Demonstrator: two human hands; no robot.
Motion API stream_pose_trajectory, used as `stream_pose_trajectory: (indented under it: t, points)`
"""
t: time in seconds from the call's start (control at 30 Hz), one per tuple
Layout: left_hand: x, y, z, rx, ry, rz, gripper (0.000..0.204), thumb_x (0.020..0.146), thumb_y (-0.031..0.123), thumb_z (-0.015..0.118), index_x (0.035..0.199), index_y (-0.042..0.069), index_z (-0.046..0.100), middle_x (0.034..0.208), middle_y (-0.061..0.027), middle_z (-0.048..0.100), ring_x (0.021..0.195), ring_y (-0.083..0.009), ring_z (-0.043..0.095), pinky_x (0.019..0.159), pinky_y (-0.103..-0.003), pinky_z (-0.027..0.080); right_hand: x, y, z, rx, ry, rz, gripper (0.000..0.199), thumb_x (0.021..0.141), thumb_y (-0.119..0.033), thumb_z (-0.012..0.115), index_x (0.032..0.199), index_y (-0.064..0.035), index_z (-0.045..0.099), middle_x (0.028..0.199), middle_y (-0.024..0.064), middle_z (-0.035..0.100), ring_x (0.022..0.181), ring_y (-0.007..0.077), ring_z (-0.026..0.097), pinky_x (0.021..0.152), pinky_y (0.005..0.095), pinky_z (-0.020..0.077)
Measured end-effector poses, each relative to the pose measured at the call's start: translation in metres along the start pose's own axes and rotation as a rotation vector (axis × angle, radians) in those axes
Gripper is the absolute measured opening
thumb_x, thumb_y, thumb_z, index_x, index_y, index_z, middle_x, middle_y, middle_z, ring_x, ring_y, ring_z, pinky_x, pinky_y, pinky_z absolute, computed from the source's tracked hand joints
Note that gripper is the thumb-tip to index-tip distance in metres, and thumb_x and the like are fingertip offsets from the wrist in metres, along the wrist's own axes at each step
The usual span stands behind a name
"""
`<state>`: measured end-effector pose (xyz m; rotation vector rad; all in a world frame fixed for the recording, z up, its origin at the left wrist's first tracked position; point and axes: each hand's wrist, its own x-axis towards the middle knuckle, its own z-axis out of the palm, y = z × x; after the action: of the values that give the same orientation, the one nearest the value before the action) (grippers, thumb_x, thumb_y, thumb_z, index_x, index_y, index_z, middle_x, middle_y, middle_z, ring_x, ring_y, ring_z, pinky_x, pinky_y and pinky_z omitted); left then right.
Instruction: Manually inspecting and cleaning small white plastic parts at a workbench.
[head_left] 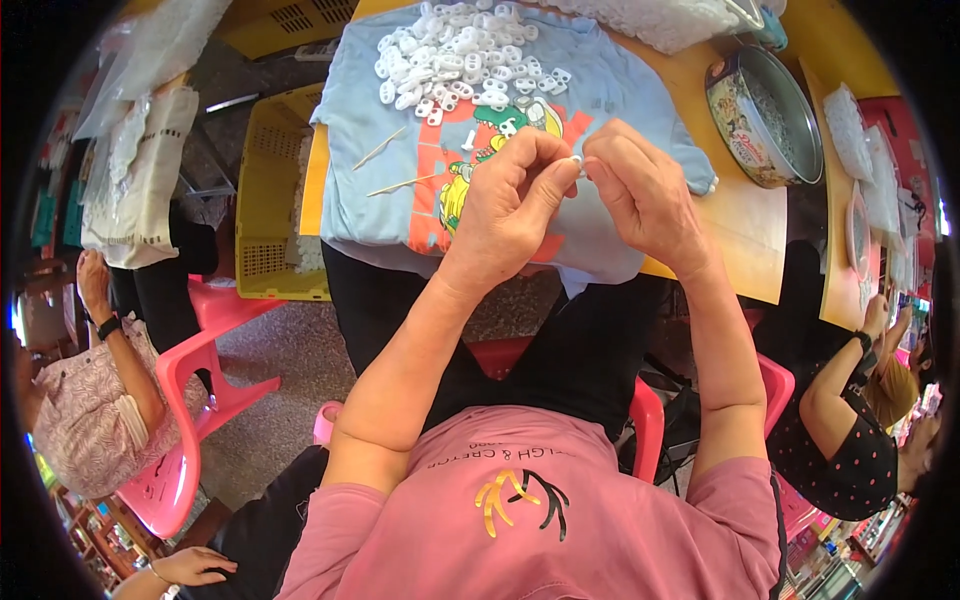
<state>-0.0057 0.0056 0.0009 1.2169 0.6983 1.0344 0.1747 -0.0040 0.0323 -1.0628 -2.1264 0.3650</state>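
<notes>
Upper centre, my left hand [515, 195] pinches a white plastic piece [577, 162]! My right hand [645, 200] sits just rightward, grip unclear.

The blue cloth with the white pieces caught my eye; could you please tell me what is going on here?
A person's left hand pinches a small white part above the blue cloth; the right hand is beside it, its grip hard to make out. White pieces lie heaped on the cloth's far part, two thin sticks nearer, on the left. A tin is on the right.
</notes>
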Motion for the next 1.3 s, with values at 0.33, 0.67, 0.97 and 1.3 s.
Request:
stream_pose_trajectory:
  t: [0.33,0.67,0.97,1.3]
  points:
    - [0.002,-0.003,-0.001,0.013,0.028,0.050,0.007,0.097,0.006,0.058,0.095,0.001,0.055,0.079,-0.0020,0.059,0.071,-0.0069,0.053,0.063,-0.023,0.043,0.004,0.003,0.008,0.027,-0.006,-0.027,0.005,0.091,0.000,0.059,0.092,0.0029,0.054,0.082,0.0147,0.055,0.071,0.0302,0.056,0.062,0.0349,0.0468]
    - [0.002,-0.006,0.002,0.227,-0.114,0.173,0.007,0.094,0.005,0.059,0.096,0.000,0.055,0.078,-0.0055,0.060,0.071,-0.0139,0.057,0.063,-0.028,0.045,0.057,-0.002,-0.034,0.145,-0.184,0.214,0.007,0.089,-0.003,0.063,0.091,0.0036,0.061,0.086,0.0062,0.062,0.074,0.0140,0.057,0.065,0.0270,0.0460]
    - [0.001,-0.011,0.002,0.231,-0.140,0.304,0.026,0.089,0.005,0.057,0.113,-0.004,0.058,0.104,-0.0223,0.064,0.107,-0.0376,0.059,0.092,-0.043,0.044,0.115,-0.029,0.049,-0.102,-0.510,-0.152,0.010,0.084,-0.013,0.065,0.088,-0.0035,0.065,0.087,0.0106,0.064,0.078,0.0330,0.062,0.070,0.0414,0.0491]
    - [0.000,-0.014,0.005,0.272,-0.155,0.361,0.019,0.091,0.008,0.058,0.106,-0.004,0.059,0.095,-0.0209,0.066,0.093,-0.0372,0.062,0.082,-0.042,0.048,0.135,-0.032,0.078,-0.127,-0.782,-0.119,0.014,0.082,-0.015,0.065,0.085,-0.0016,0.066,0.083,0.0170,0.067,0.081,0.0370,0.065,0.072,0.0457,0.0513]
